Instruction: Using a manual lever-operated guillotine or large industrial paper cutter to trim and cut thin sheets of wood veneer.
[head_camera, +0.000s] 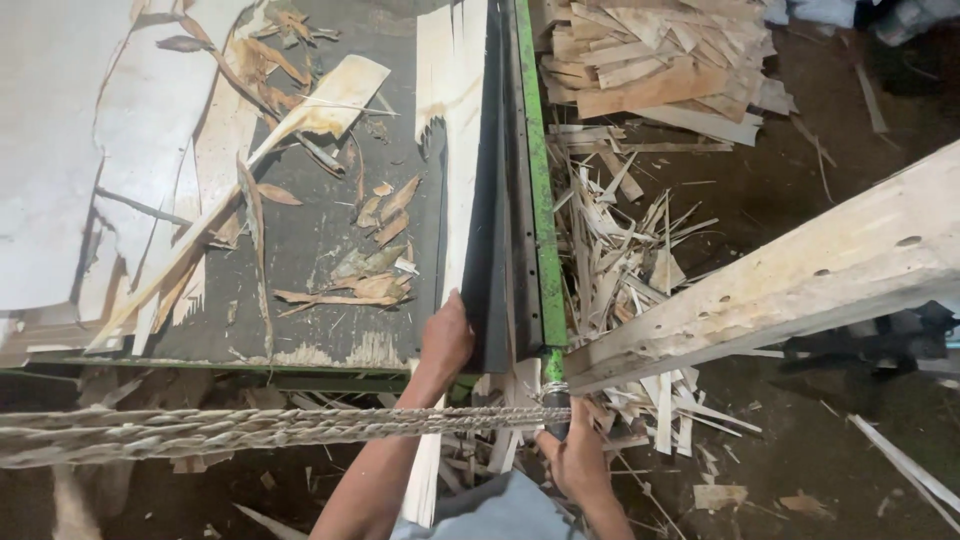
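Veneer strip (462, 150): pale wood, thin, long and narrow, ragged along its far left edge, with a dark notch partway down. It lies lengthwise on the dark machine bed (310, 250), hard against the black blade bar (490, 250); its near end hangs off the bed and shows below the rope.

Left hand (446, 338): fingers curled down onto the near end of the strip at the blade bar edge, pressing or gripping it; thumb side hidden.

Right hand (572, 455): closed around the lower end of the green lever (540, 180), just below a wrap of cord.

Counts: two hands, one strip under hand, one green lever, one braided rope (250, 428) crossing the view, one heavy timber beam (780, 285) at right. Two offcut heaps: loose slivers (620, 270) beside the lever, stacked pieces (660, 60) beyond. Scraps on the bed too many to count.
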